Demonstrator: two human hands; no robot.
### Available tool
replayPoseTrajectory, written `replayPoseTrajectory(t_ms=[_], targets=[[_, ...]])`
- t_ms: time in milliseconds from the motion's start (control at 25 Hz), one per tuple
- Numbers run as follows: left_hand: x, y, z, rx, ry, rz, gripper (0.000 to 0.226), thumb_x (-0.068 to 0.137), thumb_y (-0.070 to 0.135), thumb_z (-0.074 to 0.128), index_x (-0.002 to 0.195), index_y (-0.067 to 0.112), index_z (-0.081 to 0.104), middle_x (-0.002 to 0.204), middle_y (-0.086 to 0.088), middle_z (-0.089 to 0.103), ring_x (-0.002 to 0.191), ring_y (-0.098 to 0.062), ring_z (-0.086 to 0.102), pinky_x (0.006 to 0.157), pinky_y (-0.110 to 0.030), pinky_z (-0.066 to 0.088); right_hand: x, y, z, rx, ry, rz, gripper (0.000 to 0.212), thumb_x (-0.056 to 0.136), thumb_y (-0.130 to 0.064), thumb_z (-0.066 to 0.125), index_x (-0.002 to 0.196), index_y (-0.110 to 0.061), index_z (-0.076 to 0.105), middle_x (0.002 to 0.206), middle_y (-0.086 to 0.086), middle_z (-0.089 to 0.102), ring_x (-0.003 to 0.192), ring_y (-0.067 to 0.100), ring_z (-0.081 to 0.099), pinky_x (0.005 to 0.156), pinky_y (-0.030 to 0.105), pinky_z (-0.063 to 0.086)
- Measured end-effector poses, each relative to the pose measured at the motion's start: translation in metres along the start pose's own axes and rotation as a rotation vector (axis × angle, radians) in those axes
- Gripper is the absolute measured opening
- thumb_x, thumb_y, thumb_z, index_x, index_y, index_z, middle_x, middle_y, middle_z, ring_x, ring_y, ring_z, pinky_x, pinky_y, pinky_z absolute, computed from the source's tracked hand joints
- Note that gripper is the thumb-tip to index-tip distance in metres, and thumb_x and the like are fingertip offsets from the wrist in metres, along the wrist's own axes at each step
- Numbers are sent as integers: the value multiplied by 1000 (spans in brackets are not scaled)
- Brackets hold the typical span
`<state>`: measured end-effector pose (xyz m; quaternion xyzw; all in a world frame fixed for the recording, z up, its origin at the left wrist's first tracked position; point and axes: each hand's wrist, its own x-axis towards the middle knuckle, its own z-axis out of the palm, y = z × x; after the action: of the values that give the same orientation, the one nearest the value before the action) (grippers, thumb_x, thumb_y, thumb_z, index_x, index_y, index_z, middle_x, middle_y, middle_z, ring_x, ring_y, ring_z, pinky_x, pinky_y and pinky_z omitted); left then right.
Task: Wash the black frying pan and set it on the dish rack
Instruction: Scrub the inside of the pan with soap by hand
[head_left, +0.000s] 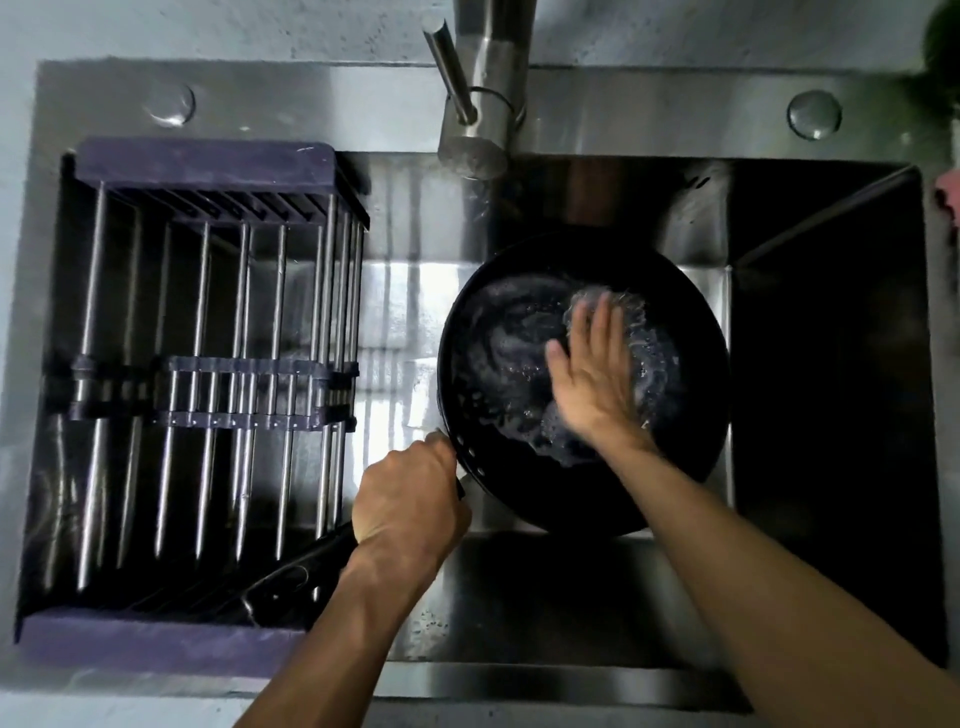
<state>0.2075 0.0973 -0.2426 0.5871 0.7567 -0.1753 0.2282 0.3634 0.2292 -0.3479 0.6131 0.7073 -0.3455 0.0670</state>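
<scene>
Head view, from left to right: a dish rack (208, 332) with steel bars and purple end pieces spans the left part of the steel sink (831, 312), and nothing stands on its bars. Over its near right corner runs the dark handle of the black frying pan (483, 374), which the left hand (410, 493) holds in a closed grip close to the bowl. The pan sits in the open part of the sink, a little right of the faucet (475, 130); whether water runs is unclear. Inside it, suds smear the bottom and the right hand (592, 374) lies flat with fingers spread, its grip apart, pressing on what looks like a wet scrubbing pad that is mostly hidden. By my reading the washing step is in hand, with scrubbing under way. Next would come a rinse of the soap, then a lift by the handle leftward onto the rack.
</scene>
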Motion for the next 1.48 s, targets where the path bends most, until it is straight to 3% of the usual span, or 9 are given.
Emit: replayPoseTrajectory(t_ms=[160,280,440,600,680,800,960,1120,1480], targets=[[1,1,1,9,8,-2,27,76,28,61,99,19,51,86,1,65,79,-22,63,59,-29,33,16,19,-21,-254,-69,-458,66,104,-53,16,157,-32,-17,164,-5,-28,147,12,-30,126,41,-2],[-1,0,-1,22,3,-13,26,77,28,60,100,19,51,86,1,65,78,-22,64,57,-29,32,7,49,-39,-374,130,-108,71,103,-51,16,161,-15,0,169,10,-9,155,25,-7,126,45,6],[1,1,2,46,8,-4,31,75,30,63,101,19,52,88,1,65,79,-22,64,57,-29,33,6,42,-32,-253,-63,-270,66,106,-47,26,162,-17,9,169,7,-9,156,23,-8,126,45,9],[-2,2,-3,56,-16,-9,37,76,33,70,105,19,52,90,2,65,81,-21,65,57,-29,35,-56,30,-18,-98,-64,-59,61,103,-52,30,157,-25,21,157,5,14,146,30,25,110,50,44],[0,3,-1,78,-17,-16,36,76,30,71,105,19,53,90,2,65,81,-21,65,57,-29,35,-61,15,-7,-86,-195,-279,62,105,-50,31,160,-26,18,163,-1,6,151,24,15,119,50,30],[-1,2,0,93,-25,-25,32,77,24,68,105,18,54,90,1,66,82,-21,65,58,-29,36,-50,30,-25,-96,-253,-48,67,104,-58,27,161,-30,8,167,-11,-17,154,16,-9,123,45,6],[0,5,0,113,-12,-9,32,78,26,67,107,17,54,92,0,66,83,-22,66,58,-29,36,-89,35,-9,-57,-368,-313,58,103,-55,33,155,-30,30,166,-14,-8,155,16,3,119,31,10],[-1,4,-4,49,-11,-22,31,76,23,67,104,17,54,92,-1,66,84,-23,65,59,-29,34,-77,42,-28,-250,-419,-34,71,104,-60,23,161,-28,-3,166,-3,-23,152,16,-21,121,37,-7],[-4,9,-3,-23,53,-86,23,77,14,65,97,15,54,59,5,26,61,-19,38,57,-30,32,-134,27,-25,-11,-700,-143,65,105,-58,19,161,-24,15,170,-5,1,153,7,-3,115,18,-6]])
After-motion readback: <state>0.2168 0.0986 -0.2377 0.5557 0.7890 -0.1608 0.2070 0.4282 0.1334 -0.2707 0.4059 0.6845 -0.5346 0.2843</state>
